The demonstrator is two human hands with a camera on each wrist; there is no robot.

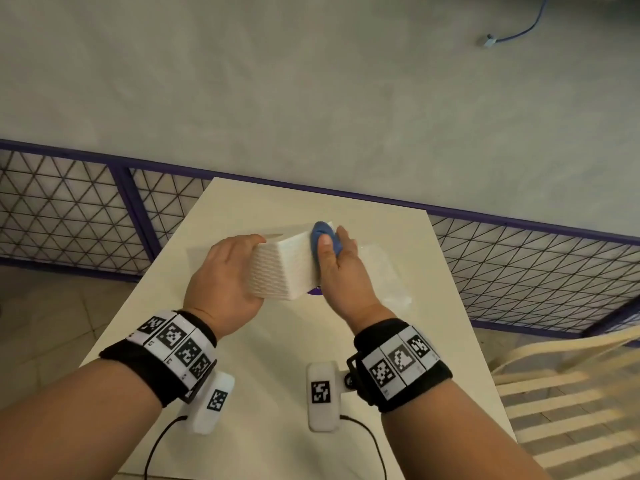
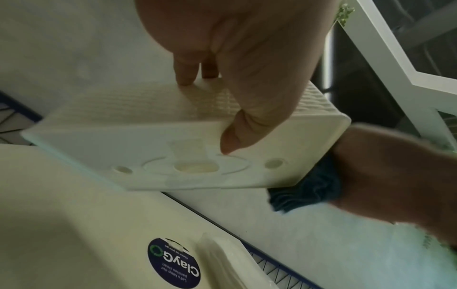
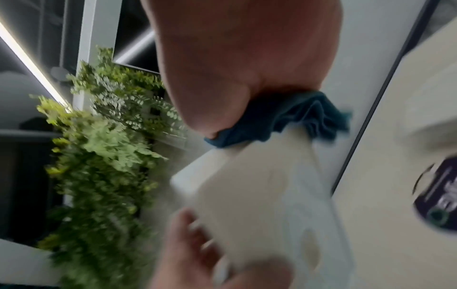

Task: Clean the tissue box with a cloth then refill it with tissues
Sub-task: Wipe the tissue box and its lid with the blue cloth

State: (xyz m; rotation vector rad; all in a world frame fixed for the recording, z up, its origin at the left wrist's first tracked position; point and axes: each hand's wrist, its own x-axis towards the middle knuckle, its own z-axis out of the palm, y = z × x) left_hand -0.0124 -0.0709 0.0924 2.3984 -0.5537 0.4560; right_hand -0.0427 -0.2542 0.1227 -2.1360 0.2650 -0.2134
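A white ribbed tissue box point(image 1: 284, 268) is lifted above the cream table point(image 1: 263, 341) and tilted. My left hand point(image 1: 225, 271) grips its left end, thumb on the smooth underside point(image 2: 158, 150) and fingers point(image 2: 184, 72) on the ribbed face. My right hand point(image 1: 337, 261) holds a bunched blue cloth point(image 1: 323, 237) against the box's right end. The same cloth point(image 2: 309, 191) shows below the box corner in the left wrist view, and pressed on the box edge as cloth point(image 3: 284, 117) in the blurred right wrist view. A clear-wrapped pack of tissues point(image 1: 384, 275) lies on the table to the right.
A round dark sticker point(image 2: 173, 262) is on the table under the box. A purple-framed mesh railing point(image 1: 519, 268) runs behind the table. A slatted cream chair point(image 1: 571, 393) stands at the right. Green foliage point(image 3: 103, 156) appears in the right wrist view.
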